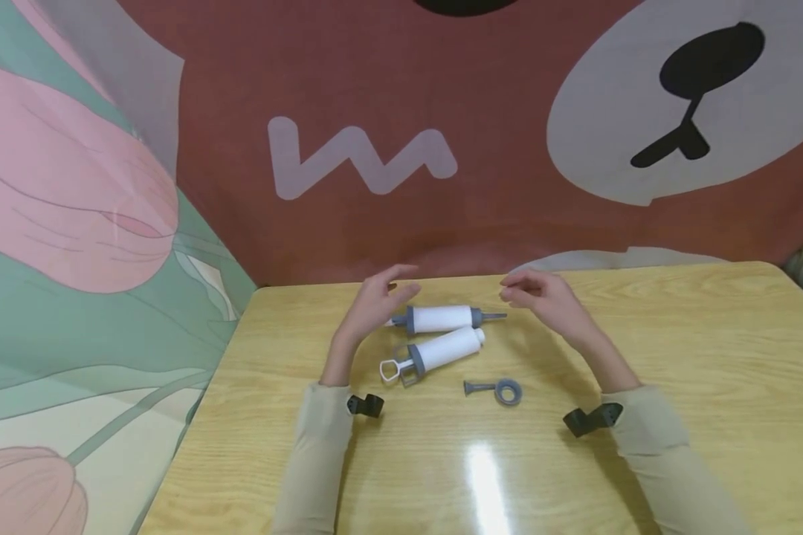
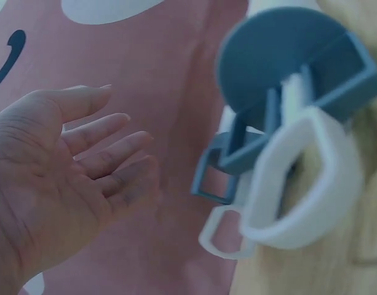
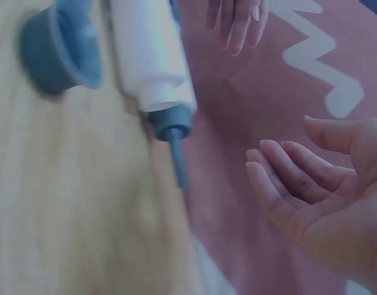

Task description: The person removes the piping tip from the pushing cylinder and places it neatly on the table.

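Your left hand (image 1: 375, 303) and right hand (image 1: 554, 303) hung relaxed, empty, a grasp seemingly not begun. From the near syringe (image 1: 450, 349), the far syringe (image 1: 442, 319) lay at twelve o'clock, the loose nozzle (image 1: 485, 387) at four; grasping probably called for lowering.

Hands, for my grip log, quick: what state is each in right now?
Left hand: open, holding nothing, fingers relaxed.
Right hand: open, holding nothing, fingers loosely bent.

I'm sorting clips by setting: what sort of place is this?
Perhaps a makeshift filming corner indoors: a cartoon-printed backdrop stands right behind a wooden table, and a small black camera sits on each wrist.
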`<state>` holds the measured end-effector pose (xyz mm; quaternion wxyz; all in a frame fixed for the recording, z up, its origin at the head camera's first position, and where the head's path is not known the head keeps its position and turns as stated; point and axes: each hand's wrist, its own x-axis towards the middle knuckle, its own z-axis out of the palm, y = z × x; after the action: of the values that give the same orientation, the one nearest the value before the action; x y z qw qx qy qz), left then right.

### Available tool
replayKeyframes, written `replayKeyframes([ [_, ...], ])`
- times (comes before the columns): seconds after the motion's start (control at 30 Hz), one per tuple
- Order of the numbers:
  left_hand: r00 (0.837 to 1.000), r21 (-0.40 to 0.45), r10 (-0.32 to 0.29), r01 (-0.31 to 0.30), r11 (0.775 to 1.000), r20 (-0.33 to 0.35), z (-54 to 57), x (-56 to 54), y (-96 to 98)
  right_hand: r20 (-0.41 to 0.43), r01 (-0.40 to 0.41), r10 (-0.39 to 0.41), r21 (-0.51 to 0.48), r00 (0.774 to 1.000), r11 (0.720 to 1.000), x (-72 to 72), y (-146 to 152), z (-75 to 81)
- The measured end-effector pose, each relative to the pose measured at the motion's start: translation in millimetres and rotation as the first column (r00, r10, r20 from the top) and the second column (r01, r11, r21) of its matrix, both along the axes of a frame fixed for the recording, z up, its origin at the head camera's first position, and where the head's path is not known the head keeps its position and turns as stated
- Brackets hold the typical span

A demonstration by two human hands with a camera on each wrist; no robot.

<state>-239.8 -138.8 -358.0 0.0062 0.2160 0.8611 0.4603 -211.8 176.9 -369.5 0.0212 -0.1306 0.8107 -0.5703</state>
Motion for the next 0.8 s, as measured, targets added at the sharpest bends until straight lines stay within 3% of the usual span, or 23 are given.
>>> replayKeyframes([
  [0.17,0.999,-0.086,-0.011,0.015,0.996,0.053,-6.3,-1.2,2.9,0.057,0.038,-0.037,-0.016,0.998,0.999,-5.0,-3.5,-17.6],
  [0.53,0.994,-0.171,-0.02,0.039,0.985,0.111,-18.1,-4.2,2.3,0.044,0.05,-0.056,0.121,0.997,0.991,-11.2,-9.7,-44.8],
  [0.67,0.988,-0.245,-0.03,0.068,0.967,0.154,-21.9,-5.4,2.1,0.077,0.037,-0.045,0.104,0.996,0.994,-11.2,-9.8,-48.2],
  [0.8,0.977,-0.287,0.005,0.057,0.956,0.212,-24.0,-4.7,1.6,0.112,0.031,-0.037,0.057,0.993,0.998,-10.8,-9.9,-49.7],
])
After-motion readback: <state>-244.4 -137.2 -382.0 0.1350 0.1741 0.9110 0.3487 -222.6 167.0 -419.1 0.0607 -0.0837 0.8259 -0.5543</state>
